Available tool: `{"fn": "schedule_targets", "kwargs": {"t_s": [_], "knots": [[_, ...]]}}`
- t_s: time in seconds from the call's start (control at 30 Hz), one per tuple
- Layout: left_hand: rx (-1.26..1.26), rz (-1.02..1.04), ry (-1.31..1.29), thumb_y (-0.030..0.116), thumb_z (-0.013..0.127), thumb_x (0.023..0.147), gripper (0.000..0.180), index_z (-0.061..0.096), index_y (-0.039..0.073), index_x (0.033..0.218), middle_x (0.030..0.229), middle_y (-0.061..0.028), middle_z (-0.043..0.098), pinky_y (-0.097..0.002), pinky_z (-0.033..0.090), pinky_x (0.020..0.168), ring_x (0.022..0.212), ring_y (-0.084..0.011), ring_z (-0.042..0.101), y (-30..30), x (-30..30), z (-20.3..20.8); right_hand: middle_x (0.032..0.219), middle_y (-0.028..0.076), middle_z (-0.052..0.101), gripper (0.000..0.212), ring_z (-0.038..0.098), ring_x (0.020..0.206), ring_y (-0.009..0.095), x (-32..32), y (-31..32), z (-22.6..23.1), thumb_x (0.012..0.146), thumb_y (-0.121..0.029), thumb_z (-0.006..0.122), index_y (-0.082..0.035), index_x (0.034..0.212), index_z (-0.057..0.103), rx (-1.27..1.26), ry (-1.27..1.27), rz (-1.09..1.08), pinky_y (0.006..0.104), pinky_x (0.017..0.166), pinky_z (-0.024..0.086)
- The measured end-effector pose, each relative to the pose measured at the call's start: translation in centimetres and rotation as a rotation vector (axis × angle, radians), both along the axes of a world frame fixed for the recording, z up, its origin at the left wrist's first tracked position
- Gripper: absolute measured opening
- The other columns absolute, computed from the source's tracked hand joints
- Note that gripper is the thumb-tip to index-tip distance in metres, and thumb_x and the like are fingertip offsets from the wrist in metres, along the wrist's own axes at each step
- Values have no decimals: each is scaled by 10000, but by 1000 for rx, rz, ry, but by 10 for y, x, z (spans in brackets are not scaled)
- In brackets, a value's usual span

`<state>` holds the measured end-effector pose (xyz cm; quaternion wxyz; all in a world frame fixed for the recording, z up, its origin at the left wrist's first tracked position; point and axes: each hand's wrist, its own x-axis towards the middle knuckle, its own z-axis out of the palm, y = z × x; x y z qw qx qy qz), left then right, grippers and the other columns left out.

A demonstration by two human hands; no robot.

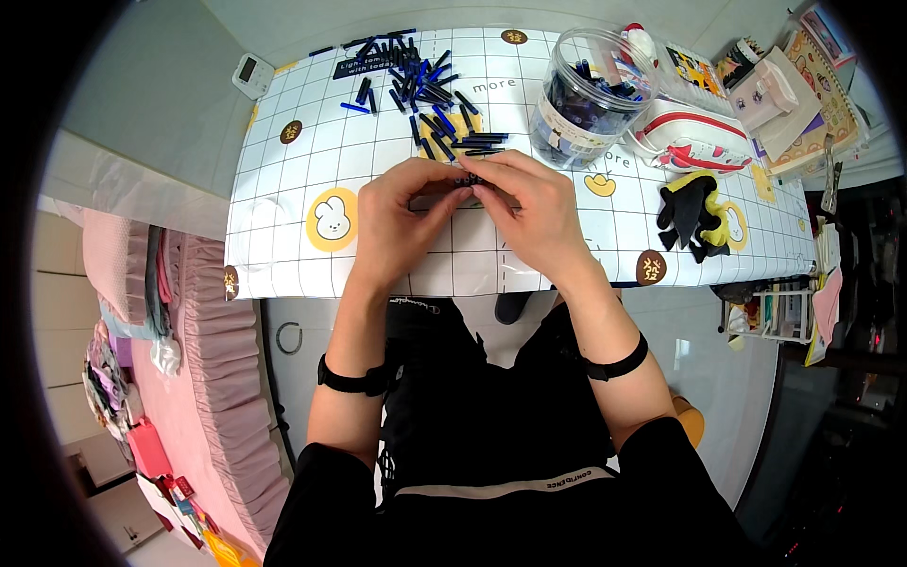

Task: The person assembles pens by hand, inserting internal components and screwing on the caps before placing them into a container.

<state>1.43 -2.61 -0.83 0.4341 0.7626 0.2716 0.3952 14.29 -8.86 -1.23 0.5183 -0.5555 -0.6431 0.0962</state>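
Observation:
My left hand [402, 213] and my right hand [539, 208] meet at the table's near middle. Their fingers and thumbs pinch a small row of dark ink cartridges [467, 180] between them, mostly covered by the fingertips. Just beyond my fingers lie several loose cartridges [480, 143], small slim tubes in black and dark blue. A larger heap of loose cartridges [416, 80] spreads toward the table's far edge. To the right of the heap stands a clear plastic jar [578, 123] without a lid on it, holding many more cartridges.
A patterned white cloth covers the table [283, 189]. A white-and-red pouch [694, 142] and black-and-yellow gloves [694, 213] lie at the right. A small white digital timer [251, 76] stands far left, and a clear round lid [263, 231] lies near left. A pink bed [203, 378] is beyond.

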Motion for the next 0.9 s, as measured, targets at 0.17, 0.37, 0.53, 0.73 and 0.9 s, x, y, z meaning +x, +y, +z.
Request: {"fn": "schedule_targets", "kwargs": {"t_s": [0.17,0.37,0.53,0.73,0.9], "knots": [[68,-6,-3,-27,602,640,155,573,-7,792,741,-69,570,-210,474,590,663,-134,574,1,-1,-1,740,75,532,257,512,573,199,0,1,0,661,19,549,-32,913,556,25,-19,10,256,516,414],[89,27,11,-18,605,639,155,578,-2,791,739,-69,571,-206,471,571,628,-131,564,-1,-1,0,755,89,551,257,532,615,220,0,2,-3,660,9,556,-35,913,554,35,-25,-12,262,535,427],[100,37,63,-13,609,636,148,574,-8,779,727,-72,569,-209,470,569,620,-135,562,1,-3,-1,750,101,561,198,547,655,237,0,3,-5,658,0,557,-23,855,553,45,-1,-26,266,556,438],[251,42,4,-31,608,624,143,567,-3,757,711,-71,559,-217,442,567,648,-151,553,3,0,-9,738,101,555,145,543,652,247,1,6,-13,648,3,555,-18,791,540,150,-96,-53,282,551,439],[453,69,-5,-42,603,605,170,566,10,763,735,-88,558,-247,439,565,652,-214,549,3,-3,-6,723,87,545,138,539,642,238,-2,9,-14,644,10,552,-19,776,528,287,-202,-80,284,540,440]]}}
